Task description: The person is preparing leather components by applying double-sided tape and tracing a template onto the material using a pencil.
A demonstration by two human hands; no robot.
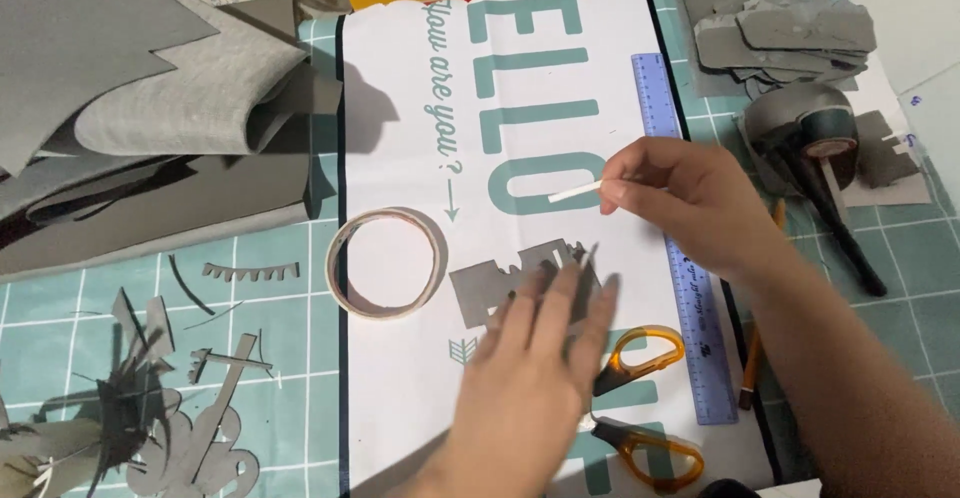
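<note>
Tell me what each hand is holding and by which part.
The right hand pinches a thin white strip by its right end between its fingers. The left hand holds nothing; it presses flat on a grey cutout.

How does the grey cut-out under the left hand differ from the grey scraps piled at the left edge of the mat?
The grey cut-out is one flat piece on the white sheet, pressed by the left hand. The grey scraps are many thin, jagged pieces heaped loosely on the teal cutting mat, untouched. Both look like the same grey material.
</note>
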